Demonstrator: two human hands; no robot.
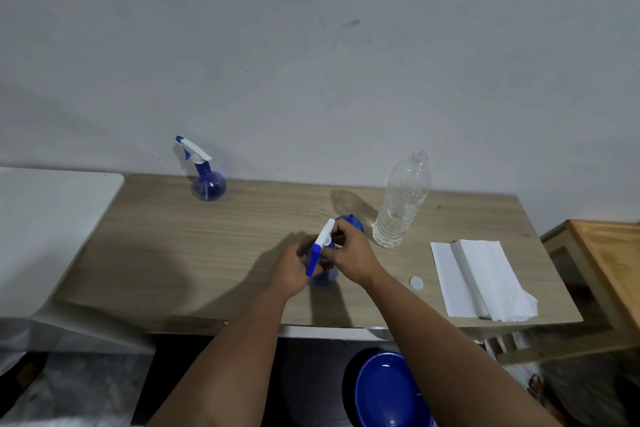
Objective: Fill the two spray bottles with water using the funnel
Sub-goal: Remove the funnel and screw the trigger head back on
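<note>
- Your right hand [349, 250] has its fingers [341, 230] curled round the white trigger head [325, 236] of the near spray bottle [323, 276]; its blue nozzle end points down toward you.
- Your left hand [292, 267] has its fingers wrapped round the left side of that bottle's blue body, holding it upright on the bench [242, 239].
- The blue funnel [349, 220] sits just behind the near spray bottle, partly hidden by your right hand.
- The clear water bottle [403, 201] stands uncapped to the right of and behind the near spray bottle, with water low in it.
- Its white cap [415, 282] lies on the bench to the right of the near spray bottle, near your right wrist.
- Folded white paper towels [481, 279] lie farther right of the cap.
- The second spray bottle [206, 173] stands well apart, behind and to the left, close to the wall [311, 45], its trigger head fitted.
- A blue basin [388, 388] sits on the floor below the bench edge.
</note>
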